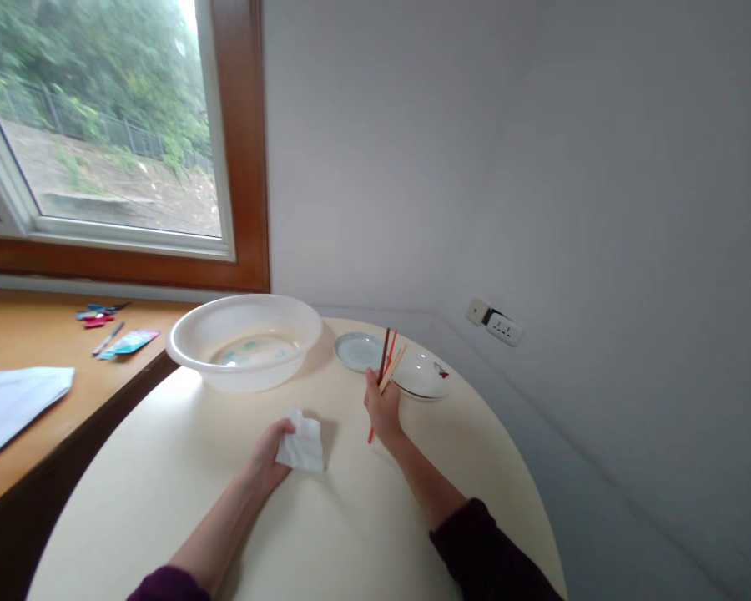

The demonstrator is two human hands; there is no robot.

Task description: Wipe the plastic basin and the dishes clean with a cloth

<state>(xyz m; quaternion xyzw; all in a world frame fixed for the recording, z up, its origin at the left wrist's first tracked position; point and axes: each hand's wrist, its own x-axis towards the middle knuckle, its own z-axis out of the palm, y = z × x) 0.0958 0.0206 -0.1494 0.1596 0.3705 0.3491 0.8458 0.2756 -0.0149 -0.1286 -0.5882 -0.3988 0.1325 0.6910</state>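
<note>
A white tissue (301, 444) is held in my left hand (271, 455), its thumb on top, over the round cream table (325, 542). My right hand (384, 409) is closed round a bundle of chopsticks (385, 361), some dark brown, red and pale wood, their upper ends fanned out. A red end sticks out below the hand. Just beyond the bundle lie a grey-blue plate (356, 351) and a white dish (420, 374) with a small red and dark motif; the hand and chopsticks partly cover the gap between them.
A large translucent basin (244, 342) stands at the table's back left. On the wooden desk (12, 334) at left lie a white cloth or paper (18, 401), a colourful packet (129, 343), a pen (108, 339) and small red and blue items (97, 317). Walls border the back and right.
</note>
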